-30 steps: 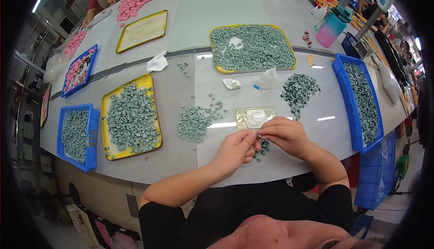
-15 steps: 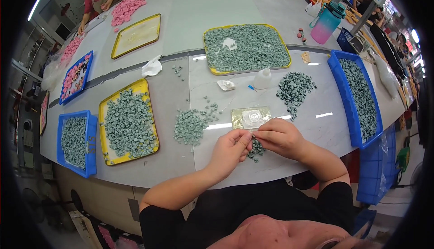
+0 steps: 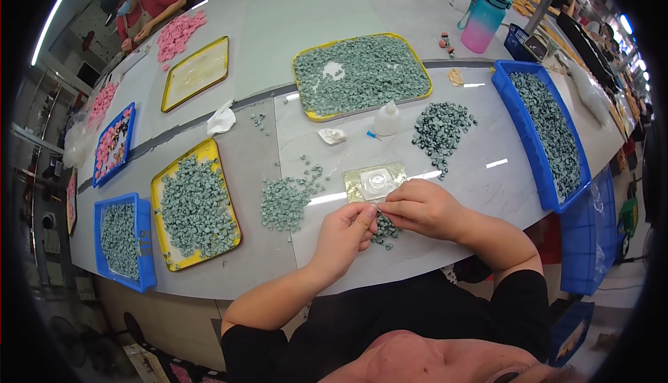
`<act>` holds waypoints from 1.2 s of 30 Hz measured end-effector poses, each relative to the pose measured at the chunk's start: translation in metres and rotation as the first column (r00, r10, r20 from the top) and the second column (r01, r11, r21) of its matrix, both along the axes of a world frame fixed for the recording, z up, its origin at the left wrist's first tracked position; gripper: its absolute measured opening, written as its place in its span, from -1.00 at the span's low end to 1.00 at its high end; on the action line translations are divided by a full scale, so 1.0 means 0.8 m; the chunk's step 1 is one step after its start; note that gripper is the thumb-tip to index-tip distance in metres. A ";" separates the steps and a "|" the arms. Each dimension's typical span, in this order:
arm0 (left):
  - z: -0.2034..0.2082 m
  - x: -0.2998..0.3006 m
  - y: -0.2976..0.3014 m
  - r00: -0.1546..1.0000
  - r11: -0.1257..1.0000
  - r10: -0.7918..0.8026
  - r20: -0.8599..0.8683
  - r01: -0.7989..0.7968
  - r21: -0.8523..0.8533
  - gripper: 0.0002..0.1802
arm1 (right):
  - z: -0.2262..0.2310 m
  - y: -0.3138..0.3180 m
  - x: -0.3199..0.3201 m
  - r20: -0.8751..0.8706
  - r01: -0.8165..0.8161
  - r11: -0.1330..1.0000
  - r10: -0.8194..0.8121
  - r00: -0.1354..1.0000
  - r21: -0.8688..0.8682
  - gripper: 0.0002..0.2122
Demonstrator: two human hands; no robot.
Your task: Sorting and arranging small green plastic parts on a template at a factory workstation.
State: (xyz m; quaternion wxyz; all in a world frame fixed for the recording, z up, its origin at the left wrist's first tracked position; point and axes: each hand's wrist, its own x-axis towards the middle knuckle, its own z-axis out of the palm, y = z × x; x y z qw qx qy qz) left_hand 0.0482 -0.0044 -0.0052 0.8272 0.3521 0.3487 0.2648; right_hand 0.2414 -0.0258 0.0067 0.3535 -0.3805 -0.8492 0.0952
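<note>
My left hand (image 3: 342, 237) and my right hand (image 3: 426, 209) meet fingertip to fingertip over the table's near side, both closed in a pinch. Whatever sits between the fingers is too small and too covered to make out. Under them lies a little heap of small green pieces (image 3: 385, 235). Just beyond the fingers, a clear round dish (image 3: 376, 183) rests on a yellowish square plate (image 3: 353, 180). Loose heaps of similar pieces lie on either side: a paler one (image 3: 282, 208) to the left, a darker one (image 3: 442, 132) to the right.
Beyond the plate stand a white squeeze bottle (image 3: 387, 120) and crumpled tissue (image 3: 332, 136). Yellow-rimmed trays (image 3: 239, 233) and blue bins (image 3: 146, 244) hold green pieces; another blue bin (image 3: 586, 174) edges the right. A teal-pink bottle (image 3: 481, 25) stands far right. Across the table works another person (image 3: 156, 4).
The view has shifted slightly, so the table's things appear moved a little left. My hands keep the same pinch at the same place before the square plate.
</note>
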 end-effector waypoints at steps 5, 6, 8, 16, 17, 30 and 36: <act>-0.003 0.014 -0.002 0.999 0.999 -0.012 -0.031 0.014 0.038 -0.81 | 0.001 -0.003 0.016 -0.008 -0.020 1.000 0.020 1.000 0.001 -0.77; -0.002 0.017 -0.003 0.999 0.999 -0.020 -0.034 0.021 0.039 -0.81 | 0.000 -0.004 0.020 -0.011 -0.012 1.000 0.012 1.000 0.002 -0.77; 0.001 0.024 -0.005 1.000 0.999 -0.022 -0.017 0.022 0.027 -0.81 | -0.001 -0.006 0.027 0.005 -0.007 1.000 0.007 1.000 0.003 -0.77; -0.006 0.060 -0.019 0.999 0.998 -0.042 0.002 0.042 0.054 -0.74 | -0.006 -0.017 0.069 -0.001 -0.038 0.999 0.038 0.999 0.023 -0.75; -0.006 0.064 -0.021 1.000 0.998 -0.024 0.013 0.023 0.061 -0.75 | -0.007 -0.018 0.074 -0.006 -0.052 0.998 0.052 0.999 0.027 -0.75; -0.002 0.086 -0.025 1.000 0.998 0.021 0.004 -0.021 0.063 -0.88 | -0.006 -0.027 0.089 -0.038 -0.043 0.999 0.044 0.998 0.029 -0.88; -0.002 0.082 -0.024 0.999 0.997 0.040 -0.002 -0.040 0.062 -0.88 | -0.005 -0.026 0.091 -0.005 -0.061 0.997 0.061 0.998 0.037 -0.74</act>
